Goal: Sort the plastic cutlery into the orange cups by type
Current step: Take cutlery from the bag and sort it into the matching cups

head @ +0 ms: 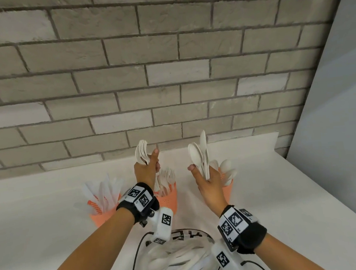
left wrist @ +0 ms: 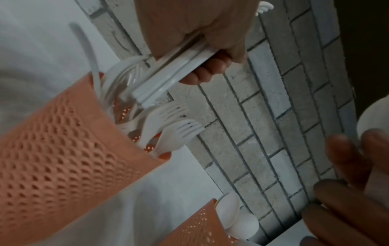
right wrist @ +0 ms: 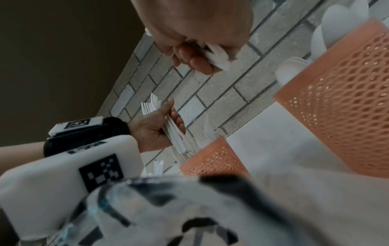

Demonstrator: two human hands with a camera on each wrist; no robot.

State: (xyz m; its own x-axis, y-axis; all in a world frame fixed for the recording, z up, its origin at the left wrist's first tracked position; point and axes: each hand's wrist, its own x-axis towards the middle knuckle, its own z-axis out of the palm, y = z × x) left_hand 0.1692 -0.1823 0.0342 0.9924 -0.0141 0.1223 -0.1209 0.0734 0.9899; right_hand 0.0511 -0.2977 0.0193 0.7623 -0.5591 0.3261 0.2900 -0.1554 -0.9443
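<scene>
Three orange mesh cups stand in a row on the white table: a left cup point(head: 103, 213) with knives, a middle cup point(head: 169, 198) with forks, a right cup point(head: 227, 191) with spoons. My left hand point(head: 147, 170) grips a bundle of white forks point(head: 141, 151) upright above the middle cup; the left wrist view shows the fork handles point(left wrist: 168, 78) over that cup point(left wrist: 63, 158). A bundle of white spoons point(head: 199, 154) stands in the grip of my right hand point(head: 207, 181), just left of the right cup point(right wrist: 341, 103).
A clear plastic bag point(head: 181, 259) with black print, holding several more white pieces, lies at the near table edge between my forearms. A grey brick wall point(head: 168, 72) rises right behind the cups. A pale panel point(head: 339, 102) bounds the right side.
</scene>
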